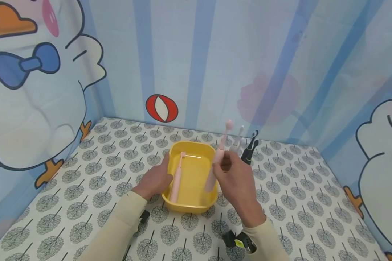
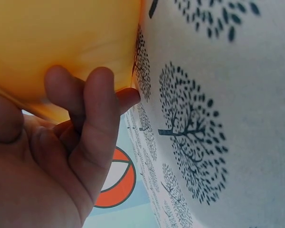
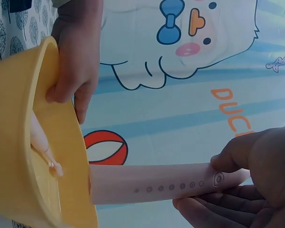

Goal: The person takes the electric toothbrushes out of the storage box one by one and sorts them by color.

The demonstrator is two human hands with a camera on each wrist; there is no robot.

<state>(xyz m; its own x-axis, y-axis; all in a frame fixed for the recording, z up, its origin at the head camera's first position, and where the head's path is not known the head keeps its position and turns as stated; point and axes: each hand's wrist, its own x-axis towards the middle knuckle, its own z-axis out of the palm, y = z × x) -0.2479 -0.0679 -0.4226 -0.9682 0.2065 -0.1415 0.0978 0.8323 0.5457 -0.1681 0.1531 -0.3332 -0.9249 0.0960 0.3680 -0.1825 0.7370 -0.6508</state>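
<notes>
My left hand (image 1: 154, 180) grips the left side of a yellow plastic basin (image 1: 191, 209), thumb over the rim and fingers against the outer wall, as the left wrist view shows. Inside the basin, along its left side, lies a pink electric toothbrush (image 1: 176, 183) with its head toward the back. Between thumb and fingers, my right hand (image 1: 236, 177) pinches a second pink electric toothbrush (image 3: 152, 184) near its button. This one is tilted head up, its handle's lower end over the right part of the basin. In the right wrist view that end overlaps the basin's rim.
Just behind my right hand are a pale toothbrush (image 1: 238, 140) and black toothbrushes (image 1: 247, 155), their lower parts hidden by the hand. A tree-patterned cloth (image 1: 101, 199) covers the table. A cartoon-printed curtain (image 1: 173, 47) hangs along the back and sides.
</notes>
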